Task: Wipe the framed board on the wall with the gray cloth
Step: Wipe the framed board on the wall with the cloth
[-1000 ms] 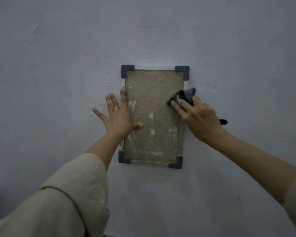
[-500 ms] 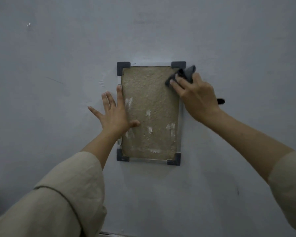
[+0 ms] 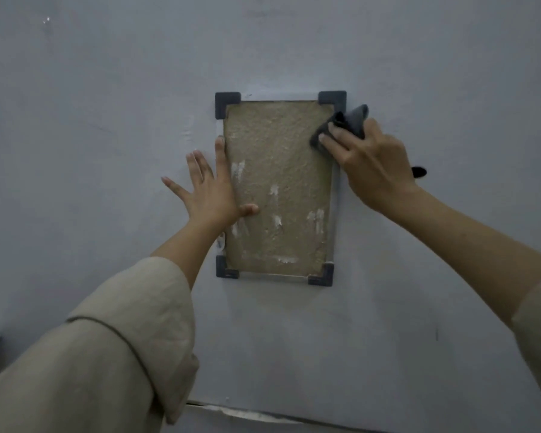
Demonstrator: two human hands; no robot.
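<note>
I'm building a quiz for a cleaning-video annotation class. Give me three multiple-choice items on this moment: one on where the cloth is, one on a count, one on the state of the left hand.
1. Where on the framed board is the gray cloth pressed?
A. lower left corner
B. upper right part
C. bottom edge

2. How many dark corner caps show on the frame?
A. two
B. three
C. four

3. How is the left hand placed?
A. flat, fingers spread, on the board's left edge and the wall
B. curled round the cloth
C. hanging clear of the wall

Answers: 1 B, the right hand holds the cloth just under the top right cap. 2 C, one cap sits at each corner. 3 A, its fingers lie straight and its thumb rests on the board.
</note>
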